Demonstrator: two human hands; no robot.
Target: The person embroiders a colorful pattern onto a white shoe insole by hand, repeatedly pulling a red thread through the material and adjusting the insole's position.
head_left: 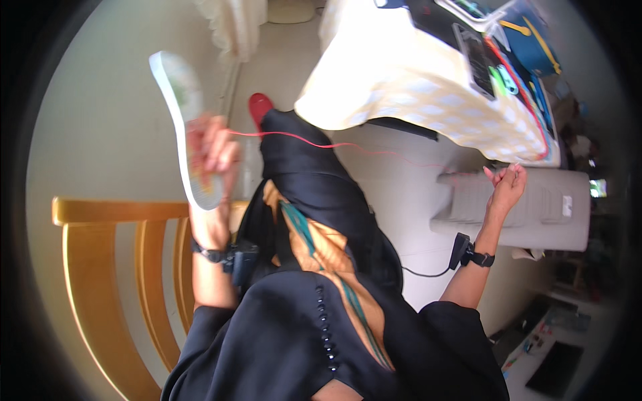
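My left hand (217, 147) grips a white-rimmed embroidery hoop (180, 110), raised at the left and tilted nearly edge-on. Green, red and yellow patches show blurred on its fabric. From the hoop a red thread (304, 138) stretches across above my lap, fading from sight just short of my right hand (508, 184). That hand is held out far to the right, thumb and fingers pinched together at the thread's end. Whether a needle is between them is too small to tell. Both wrists wear dark straps with small black devices.
Ahead stands a table covered with a pale checked cloth (401, 87), bearing a phone (476, 60) and a blue container (528, 37). A grey plastic seat (528, 207) is close by my right hand. The wooden chair back (93, 267) rises at the left, and a red shoe (259, 107) shows ahead.
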